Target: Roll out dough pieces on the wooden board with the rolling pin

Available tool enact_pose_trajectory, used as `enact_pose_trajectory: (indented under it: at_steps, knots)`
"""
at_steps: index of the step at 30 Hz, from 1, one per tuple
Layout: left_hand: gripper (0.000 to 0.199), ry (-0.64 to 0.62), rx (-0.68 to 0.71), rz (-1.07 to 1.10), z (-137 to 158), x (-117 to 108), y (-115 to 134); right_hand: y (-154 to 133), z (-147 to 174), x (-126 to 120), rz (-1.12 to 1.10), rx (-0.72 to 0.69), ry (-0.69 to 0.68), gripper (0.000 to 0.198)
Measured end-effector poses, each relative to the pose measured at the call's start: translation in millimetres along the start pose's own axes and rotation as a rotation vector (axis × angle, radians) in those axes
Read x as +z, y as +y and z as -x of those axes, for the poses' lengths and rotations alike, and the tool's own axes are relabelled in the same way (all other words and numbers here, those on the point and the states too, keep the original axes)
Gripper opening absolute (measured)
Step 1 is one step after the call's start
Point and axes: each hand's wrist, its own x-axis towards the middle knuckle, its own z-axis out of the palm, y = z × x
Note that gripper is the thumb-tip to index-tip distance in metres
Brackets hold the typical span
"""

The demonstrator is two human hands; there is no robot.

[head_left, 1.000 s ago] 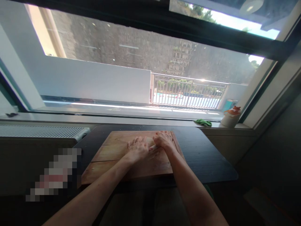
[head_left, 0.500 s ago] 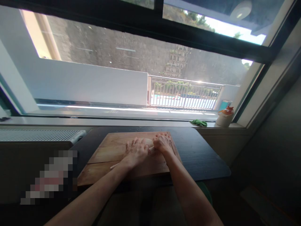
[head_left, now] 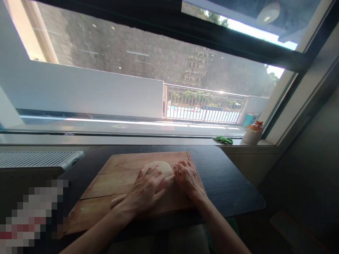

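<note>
A round sheet of pale dough [head_left: 163,167] lies on the wooden cutting board [head_left: 106,178], partly covered by my hands. Across its near side runs a thin wooden rolling pin [head_left: 118,200], slanting up to the right; its left end sticks out beside my left wrist. My left hand [head_left: 148,185] is laid over the pin, fingers bent across it and fingertips close to the dough. At the pin's right end my right hand [head_left: 186,176] has its fingers curled around it; the exact grip there is partly hidden.
The board rests on a dark table [head_left: 225,180] below a window. On the sill are a green cloth [head_left: 224,140] and a white pot-like container [head_left: 252,135] with an orange top. A radiator [head_left: 39,159] stands at the left, and a blurred patch covers the lower left.
Both hands and the rolling pin have come nearer to me, uncovering more of the dough. My left hand's fingers are less spread. The view has also shifted slightly.
</note>
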Motion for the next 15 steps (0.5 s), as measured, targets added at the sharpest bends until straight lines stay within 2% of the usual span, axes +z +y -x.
enact_pose_trajectory:
  at_steps: [3,5,8,10,12,15]
  knots:
    - [0.033,-0.041,0.044,0.021,8.1,-6.9,-11.4,13.3,43.7,-20.7,-0.062,-0.104,-0.05,0.025]
    - [0.033,-0.035,0.02,0.012,11.8,-7.4,-27.8,21.3,61.9,-30.4,-0.109,-0.108,-0.085,0.017]
    - [0.033,0.018,-0.055,-0.062,14.7,-2.5,-54.4,28.4,70.4,-34.5,-0.157,-0.081,-0.115,0.024]
    - [0.034,0.056,-0.073,-0.107,12.3,-0.8,-63.2,28.8,67.4,-33.2,-0.177,-0.066,-0.119,0.023]
    - [0.034,0.088,-0.049,-0.134,2.9,-3.6,-60.1,27.2,63.5,-32.9,-0.189,-0.047,-0.109,0.017]
    - [0.034,0.1,0.029,-0.114,-26.8,-11.3,-39.9,28.2,68.0,-38.9,-0.189,0.017,-0.068,0.015]
